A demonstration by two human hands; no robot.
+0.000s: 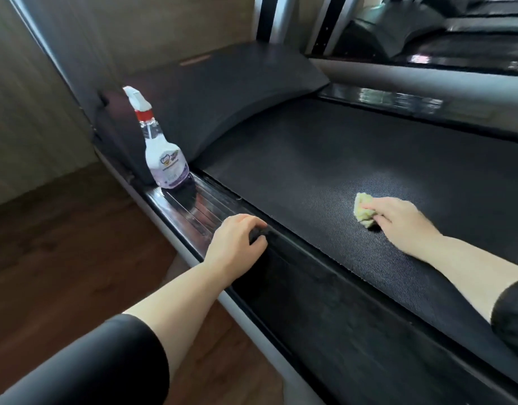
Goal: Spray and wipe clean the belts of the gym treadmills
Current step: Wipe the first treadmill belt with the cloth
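- Belt (325, 159): black, textured, runs diagonally from upper left to lower right; a faint pale sheen shows near the cloth.
- Cloth (362, 210): small, yellow-green, bunched; lies on the belt, right of its middle.
- Right hand (398, 220): palm down on the belt, fingers curled around the cloth and grasping it; forearm lies over the belt.
- Left hand (237, 238): on the near rail (193, 206), fingers curled over the rail's inner edge beside the belt, gripping it.
- Bottle (164, 153): spray type, white trigger, red collar, purple-and-white label; stands upright on the rail, at the foot of the motor cover (222, 92), well apart from both hands.
- Motor cover: black, curved, at the far end of the belt.
- Sleeves: dark, on both arms, forearms bare.
- Floor (62, 244): brown wood, left of the treadmill.
- Second treadmill (427, 48): beyond the far rail, upper right, blurred.
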